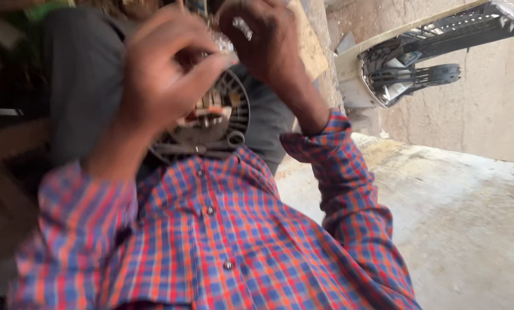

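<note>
A round, dark, finned motor part [214,117], grimy and with copper-coloured contacts showing in its open face, sits in the person's lap against the checked red-and-blue shirt [211,241]; everything else is told from it. The left hand [165,72] lies over the upper left of the motor part, its fingers curled down so that the tips press on the part's rim and open face; whether they pinch anything small there cannot be told, since the hand is blurred. The right hand [265,37] is above the motor part's upper right edge, fingers bent inward and bunched near a small shiny bit of metal [242,27] close to the fingertips; the hold on it is not clear. Behind the motor part, dark grey trousers [84,74] cover the knees. To the right of the part lies a pale concrete floor [458,218], and farther right and above, a white car bumper with a black grille [417,51] leans at a rough wall.
</note>
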